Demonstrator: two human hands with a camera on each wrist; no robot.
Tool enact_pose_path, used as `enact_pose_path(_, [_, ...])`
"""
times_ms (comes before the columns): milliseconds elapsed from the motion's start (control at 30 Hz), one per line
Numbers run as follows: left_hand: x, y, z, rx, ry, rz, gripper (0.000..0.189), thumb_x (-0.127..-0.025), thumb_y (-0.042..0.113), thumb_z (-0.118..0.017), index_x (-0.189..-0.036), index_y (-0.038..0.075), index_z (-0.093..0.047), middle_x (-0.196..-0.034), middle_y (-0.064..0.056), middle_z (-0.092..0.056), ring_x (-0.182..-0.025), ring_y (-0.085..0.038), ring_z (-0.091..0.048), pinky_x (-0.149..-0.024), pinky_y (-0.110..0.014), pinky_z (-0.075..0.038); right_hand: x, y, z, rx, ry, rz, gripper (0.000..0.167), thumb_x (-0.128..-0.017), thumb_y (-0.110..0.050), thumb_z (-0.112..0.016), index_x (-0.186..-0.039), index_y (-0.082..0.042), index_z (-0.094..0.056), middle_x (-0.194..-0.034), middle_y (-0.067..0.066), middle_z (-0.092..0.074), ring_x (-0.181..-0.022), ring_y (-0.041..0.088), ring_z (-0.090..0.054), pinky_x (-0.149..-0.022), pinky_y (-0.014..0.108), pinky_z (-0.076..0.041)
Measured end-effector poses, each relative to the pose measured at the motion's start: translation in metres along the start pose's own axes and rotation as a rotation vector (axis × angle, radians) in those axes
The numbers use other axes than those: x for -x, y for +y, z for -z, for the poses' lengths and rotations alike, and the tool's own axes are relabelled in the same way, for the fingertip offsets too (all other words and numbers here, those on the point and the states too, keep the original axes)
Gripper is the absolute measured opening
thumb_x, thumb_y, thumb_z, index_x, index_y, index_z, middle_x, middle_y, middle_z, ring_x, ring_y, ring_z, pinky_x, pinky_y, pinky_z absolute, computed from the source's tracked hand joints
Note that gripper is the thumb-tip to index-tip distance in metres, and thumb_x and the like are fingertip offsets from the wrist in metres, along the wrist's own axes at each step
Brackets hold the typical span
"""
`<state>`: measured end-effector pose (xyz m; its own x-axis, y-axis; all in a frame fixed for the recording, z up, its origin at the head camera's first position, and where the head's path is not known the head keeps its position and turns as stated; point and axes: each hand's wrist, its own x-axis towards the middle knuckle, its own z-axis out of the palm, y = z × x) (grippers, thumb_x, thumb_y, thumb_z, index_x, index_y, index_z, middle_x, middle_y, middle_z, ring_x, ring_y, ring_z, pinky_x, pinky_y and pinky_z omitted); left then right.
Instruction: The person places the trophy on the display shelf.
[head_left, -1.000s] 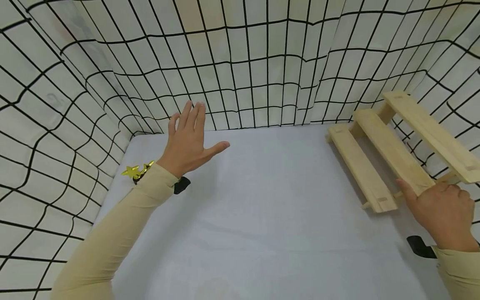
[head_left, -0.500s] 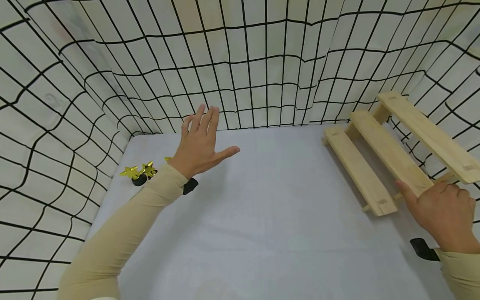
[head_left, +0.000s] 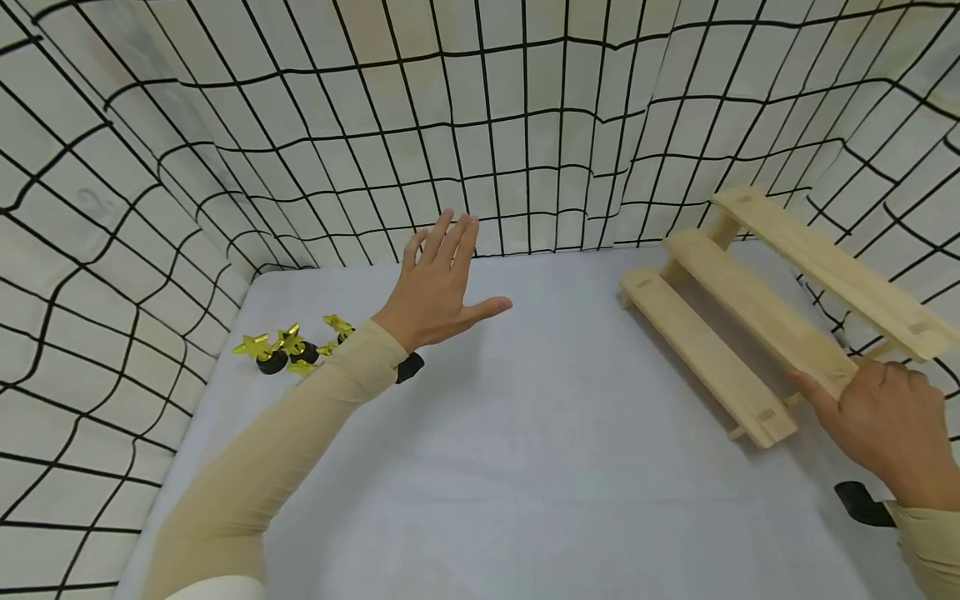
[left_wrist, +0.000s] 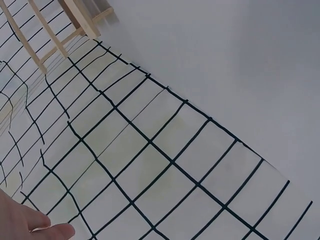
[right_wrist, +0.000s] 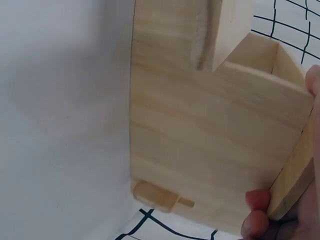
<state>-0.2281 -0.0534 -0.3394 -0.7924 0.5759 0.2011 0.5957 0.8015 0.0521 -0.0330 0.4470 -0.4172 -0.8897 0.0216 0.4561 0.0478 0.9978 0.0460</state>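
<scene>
A three-tier wooden step shelf (head_left: 757, 308) stands at the right side of the table. My right hand (head_left: 888, 425) grips its near end at the middle tier, thumb on top of the board. In the right wrist view, the fingers (right_wrist: 257, 200) curl round a wooden edge beside the broad side panel (right_wrist: 215, 135). My left hand (head_left: 438, 287) is held over the table's far middle, fingers straight and thumb spread, holding nothing. Only part of the left hand (left_wrist: 25, 222) shows in the left wrist view. Several gold stars on black round bases (head_left: 272, 361) stand left of it, some hidden behind the sleeve.
A white cloth covers the table (head_left: 570, 433). White walls with black grid netting (head_left: 525, 133) rise at the back, left and right. The shelf stands close to the right-hand netting (head_left: 900, 167).
My left hand has moved right, uncovering more of the gold stars. The shelf's far end has swung left and slightly nearer while my right hand keeps its grip.
</scene>
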Motion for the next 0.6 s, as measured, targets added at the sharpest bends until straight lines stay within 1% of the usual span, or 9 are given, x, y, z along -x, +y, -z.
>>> enact_pose_path(100, [-0.008, 0.005, -0.005, 0.003, -0.008, -0.016, 0.111, -0.094, 0.077, -0.049, -0.167, 0.008, -0.002, -0.175, -0.012, -0.016, -0.165, -0.031, -0.003, -0.132, -0.057, -0.013, 0.001, 0.006, -0.001, -0.032, -0.112, -0.015, 0.076, -0.096, -0.063, -0.060, -0.051, -0.008, -0.034, -0.049, 0.012, -0.037, -0.041, 0.026, -0.036, -0.036, 0.030, -0.020])
enact_pose_path(133, [-0.011, 0.006, -0.006, 0.006, -0.011, -0.020, 0.111, -0.094, 0.077, -0.049, -0.167, 0.008, -0.002, -0.175, -0.012, -0.016, -0.165, -0.031, -0.003, -0.132, -0.056, -0.013, 0.001, 0.008, -0.002, -0.033, -0.128, -0.006, 0.074, -0.095, -0.060, -0.063, -0.051, -0.008, -0.034, -0.049, 0.013, -0.038, -0.041, 0.026, -0.036, -0.036, 0.030, -0.021])
enact_pose_path(233, [-0.019, 0.010, -0.012, 0.009, -0.023, -0.029, 0.110, -0.094, 0.078, -0.048, -0.167, 0.009, -0.003, -0.175, -0.012, -0.017, -0.165, -0.030, -0.004, -0.132, -0.055, -0.013, 0.000, 0.011, -0.003, -0.045, -0.185, -0.001, 0.073, -0.096, -0.059, -0.064, -0.052, -0.008, -0.035, -0.052, 0.015, -0.040, -0.043, 0.026, -0.038, -0.035, 0.031, -0.023])
enact_pose_path(367, [-0.029, 0.015, -0.018, 0.009, -0.037, -0.047, 0.111, -0.094, 0.080, -0.046, -0.167, 0.009, -0.004, -0.175, -0.011, -0.018, -0.165, -0.029, -0.005, -0.132, -0.054, -0.014, -0.001, 0.014, -0.005, -0.080, -0.207, 0.011, 0.071, -0.096, -0.058, -0.064, -0.057, -0.003, -0.039, -0.055, 0.016, -0.042, -0.046, 0.027, -0.041, -0.036, 0.033, -0.025])
enact_pose_path(533, [-0.041, 0.024, -0.025, 0.008, -0.040, -0.071, 0.110, -0.093, 0.081, -0.046, -0.167, 0.009, -0.005, -0.175, -0.011, -0.018, -0.166, -0.028, -0.006, -0.133, -0.054, -0.014, -0.002, 0.017, -0.008, -0.125, -0.231, 0.035, 0.075, -0.097, -0.061, -0.062, -0.073, 0.009, -0.049, -0.061, 0.017, -0.044, -0.052, 0.028, -0.044, -0.039, 0.035, -0.029])
enact_pose_path(600, [-0.046, 0.028, -0.029, 0.005, -0.032, -0.083, 0.111, -0.093, 0.081, -0.046, -0.167, 0.009, -0.006, -0.175, -0.011, -0.020, -0.165, -0.028, -0.007, -0.133, -0.053, -0.016, -0.003, 0.019, -0.010, -0.136, -0.218, 0.063, 0.077, -0.097, -0.062, -0.061, -0.079, 0.013, -0.051, -0.062, 0.017, -0.045, -0.052, 0.029, -0.044, -0.040, 0.037, -0.031])
